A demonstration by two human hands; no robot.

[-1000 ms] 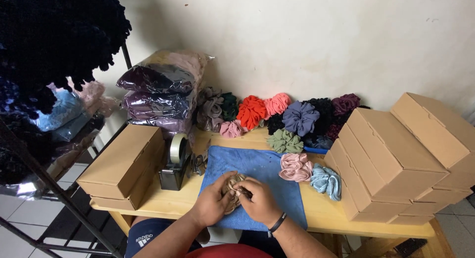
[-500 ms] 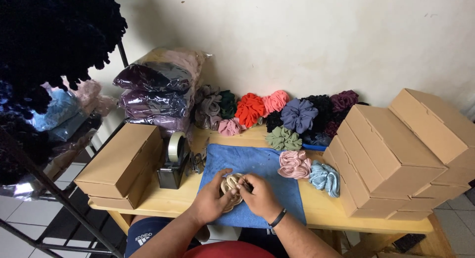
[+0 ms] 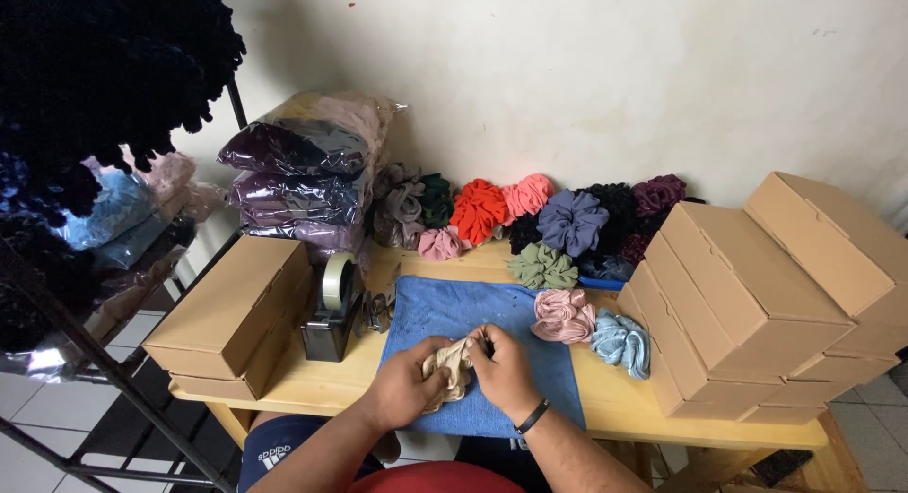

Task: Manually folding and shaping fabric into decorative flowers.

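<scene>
Your fingers cover most of the beige scrunchie [image 3: 448,365], so its full shape is hard to make out; it looks soft, crumpled and pale tan. Your left hand [image 3: 405,391] and right hand [image 3: 501,370] both pinch it over the blue cloth [image 3: 445,309] at the table's [image 3: 326,384] near edge.

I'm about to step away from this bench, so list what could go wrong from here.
1. The pink scrunchie and light blue scrunchie lie at the blue cloth's right edge; a sweep of the right hand could knock them off.
2. Both hands, left hand included, bunch the beige scrunchie tightly; over-pulling might strain it.
3. The stacked cardboard boxes lean stepwise and might slide if the table is bumped.
</scene>
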